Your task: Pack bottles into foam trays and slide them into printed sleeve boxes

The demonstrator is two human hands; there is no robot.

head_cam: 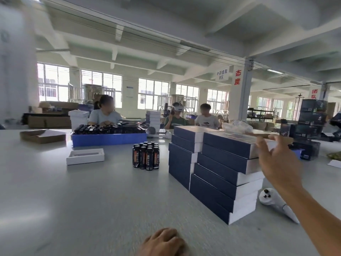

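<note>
In the middle of the desk [92, 200] there's a tight little cluster of dark bottles [145, 155] with orange labels, all standing upright. Just left of them, a bit apart, sits a white foam tray [85, 156] with its slot showing and nothing in it as far as I can see. Behind both is a long blue crate [108, 139] packed full of more bottles [108, 129].

To the right of the cluster are two stacks of navy sleeve boxes [217, 170] with white ends, pushed up against each other, the nearer stack stepped a bit so the ends don't line up. The right hand [276, 159] is up at the top right corner of that nearer stack, fingers spread and relaxed, not gripping anything; it overlaps the edge of the top box, but I can't tell if it's actually touching. The left hand [164, 241] is down at the bottom edge of the view, resting on the desk with fingers curled under and nothing in it.

A white handheld controller [273, 202] lies on the desk right of the stacks, under the right forearm. A shallow brown cardboard tray [42, 136] sits far left. Across the desk three people are seated, one wearing a white headset, with white boxes [78, 117] stacked near them. Dark printed cartons [311, 117] are piled at far right.
</note>
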